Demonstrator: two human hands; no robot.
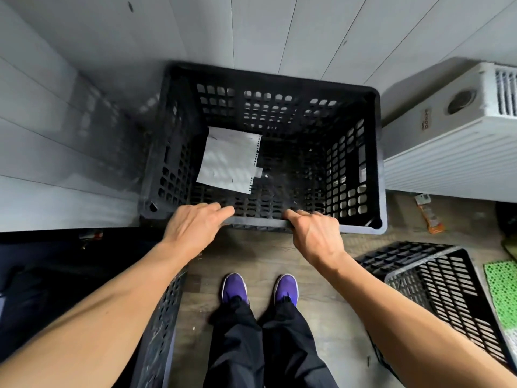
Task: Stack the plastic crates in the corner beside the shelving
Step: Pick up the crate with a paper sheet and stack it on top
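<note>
Crate: black crate (279, 78) sits in the wall corner, paper sheet (228, 159) inside.
Your hands: left hand (195, 224) and right hand (314, 233), apart, grip its near rim.
Around: white unit (436, 152) just right; second crate (436, 289) on the floor, right.

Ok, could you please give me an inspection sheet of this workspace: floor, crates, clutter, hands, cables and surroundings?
Surface: wooden floor, a few dirt specks.
Job's things: black crate in the wall corner; second crate tilted on the floor at the right; third crate at the left.
Clutter: white paper sheet inside the black crate; orange object on the floor.
Hands: left hand and right hand both grip the black crate's near rim.
Cables: nothing seen.
Surroundings: white panel wall; white ventilated unit; green mat.
</note>
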